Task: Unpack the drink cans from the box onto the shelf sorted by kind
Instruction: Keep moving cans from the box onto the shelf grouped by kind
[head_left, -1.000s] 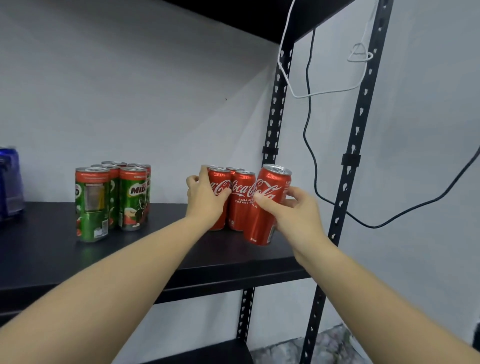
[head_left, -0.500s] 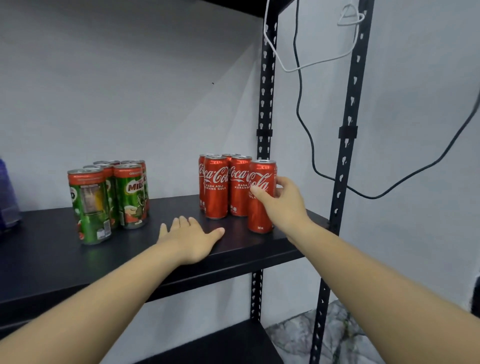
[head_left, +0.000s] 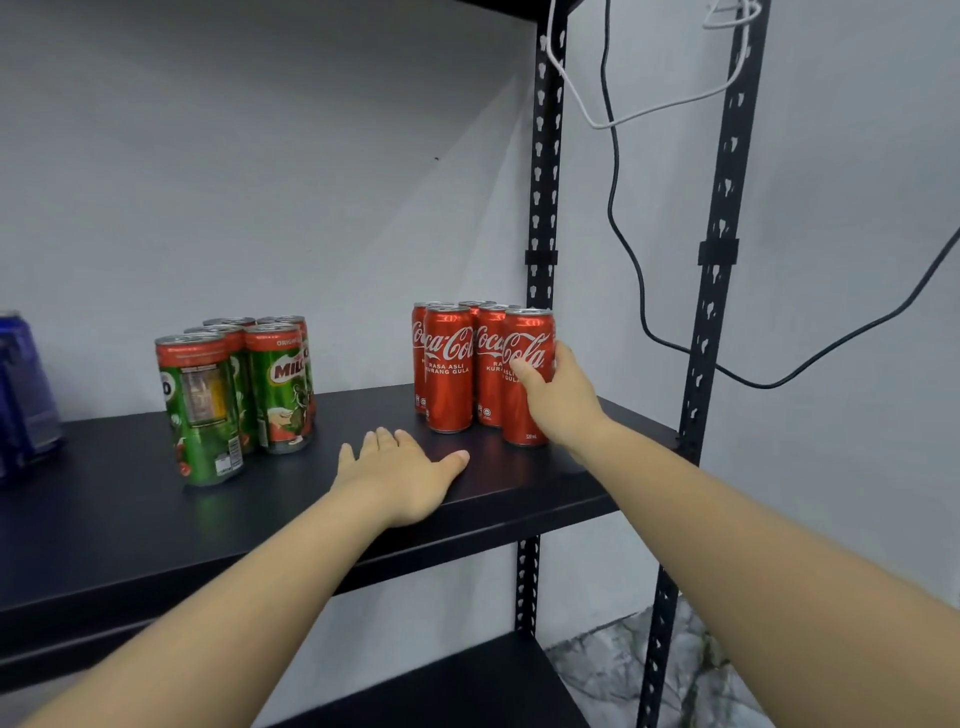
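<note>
On black shelf (head_left: 130, 519): right hand (head_left: 558, 397) grips front-right Coca-Cola can (head_left: 524, 374), upright; left hand (head_left: 402, 475) lies flat, fingers spread, holding nothing.

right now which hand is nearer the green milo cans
Left. The left hand lies flat on the shelf, just right of the Milo cans. The right hand is farther right, wrapped around a Coca-Cola can.

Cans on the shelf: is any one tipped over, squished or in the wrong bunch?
Nothing stands out. The red cans stand upright together, the green cans upright in their own bunch. The right hand holds the frontmost red can, also upright. No dents or spills show.
</note>
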